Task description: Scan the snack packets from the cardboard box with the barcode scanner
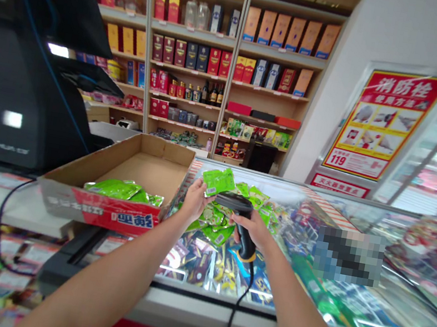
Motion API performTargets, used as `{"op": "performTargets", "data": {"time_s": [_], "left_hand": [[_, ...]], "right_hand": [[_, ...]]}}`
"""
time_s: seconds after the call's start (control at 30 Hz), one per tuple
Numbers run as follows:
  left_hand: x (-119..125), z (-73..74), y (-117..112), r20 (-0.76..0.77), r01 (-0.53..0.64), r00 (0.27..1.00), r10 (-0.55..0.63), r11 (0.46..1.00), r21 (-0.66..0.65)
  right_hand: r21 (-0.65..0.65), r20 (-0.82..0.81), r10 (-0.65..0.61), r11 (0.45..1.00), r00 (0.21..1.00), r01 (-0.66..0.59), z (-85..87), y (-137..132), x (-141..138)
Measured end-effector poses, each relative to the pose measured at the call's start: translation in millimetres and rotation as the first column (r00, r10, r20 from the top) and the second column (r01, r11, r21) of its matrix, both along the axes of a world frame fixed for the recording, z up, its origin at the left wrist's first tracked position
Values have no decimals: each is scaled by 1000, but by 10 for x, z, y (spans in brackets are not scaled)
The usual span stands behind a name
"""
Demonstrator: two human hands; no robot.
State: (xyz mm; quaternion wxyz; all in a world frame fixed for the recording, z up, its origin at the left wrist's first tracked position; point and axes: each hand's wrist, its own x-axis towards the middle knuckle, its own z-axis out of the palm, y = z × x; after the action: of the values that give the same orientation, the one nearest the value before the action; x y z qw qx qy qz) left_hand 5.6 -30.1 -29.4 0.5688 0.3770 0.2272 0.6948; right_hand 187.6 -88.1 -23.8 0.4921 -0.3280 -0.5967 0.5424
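My left hand (195, 200) pinches a green snack packet (218, 181) by its left edge, above the glass top of a display freezer. Wrapped round the handle of a black barcode scanner (236, 202), my right hand (252, 230) holds it just right of that packet, its head close to the packet's lower edge. More green packets (218, 234) lie in a loose pile on the glass under and behind both hands. Left of my left hand stands an open cardboard box (108, 212) with several green packets (121, 190) at its near side.
A black checkout terminal (35, 97) stands on the white counter at left. The freezer's glass lid (292, 199) spans the middle and right, with packaged goods beneath. The scanner's cable (236, 313) hangs over the front edge. Shelves of boxes and bottles (190, 57) line the back wall.
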Motion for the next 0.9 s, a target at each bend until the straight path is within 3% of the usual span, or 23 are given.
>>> {"op": "performTargets", "data": {"time_s": [0.23,0.4,0.53,0.67,0.9], "left_hand": [[-17,-11,-10,33,10,999,-10,1000,12],[-36,-8,-7,28,-3,1000,3,1000,-2],[-28,-11,-19,30,25,999,-26,999,23],[-33,-22,-29,16,65,998,-65,997,32],[52,-17,-89,-60,219,973,-221,975,-29]], "right_hand": [[13,87,29,999,996,-30,12,18,30],[-9,57,18,1000,998,-17,21,16,39],[-7,-85,-73,997,994,73,69,18,56],[-2,-272,-213,975,938,221,127,45,108],[5,-411,-322,935,853,355,133,79,145]]}}
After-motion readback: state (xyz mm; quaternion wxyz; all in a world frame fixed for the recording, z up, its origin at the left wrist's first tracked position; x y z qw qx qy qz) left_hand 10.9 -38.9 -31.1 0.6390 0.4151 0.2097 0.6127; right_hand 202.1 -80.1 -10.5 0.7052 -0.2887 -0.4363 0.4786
